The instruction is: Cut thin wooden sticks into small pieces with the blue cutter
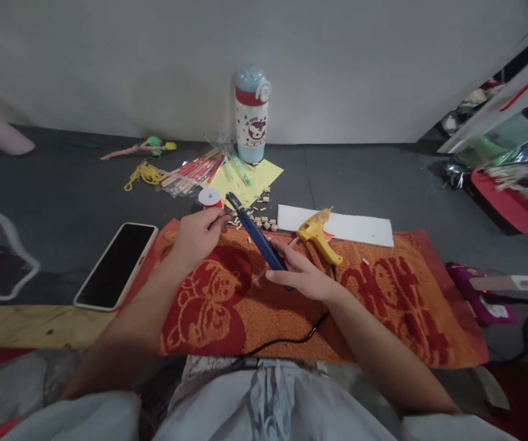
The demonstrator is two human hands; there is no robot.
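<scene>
My right hand (301, 272) is wrapped around a long, slim, dark blue tool (259, 237) with a black tip, tilted so the tip points up and left. Close by that tip, the fingers of my left hand (203, 236) are pinched together; whatever they hold is too small or hidden to make out. Several small cut wooden pieces (264, 223) lie just beyond both hands. To the right of my right hand, a yellow glue gun (316, 233) rests partly on a white strip of board (360, 228).
An orange and red towel (383, 306) covers the front. A phone (114, 266) lies left. Behind are a spool (209, 197), yellow paper (264, 174), packaged sticks (195, 174), yellow cord (147, 174) and a bottle (252, 119). A black cable (291, 339) crosses the towel.
</scene>
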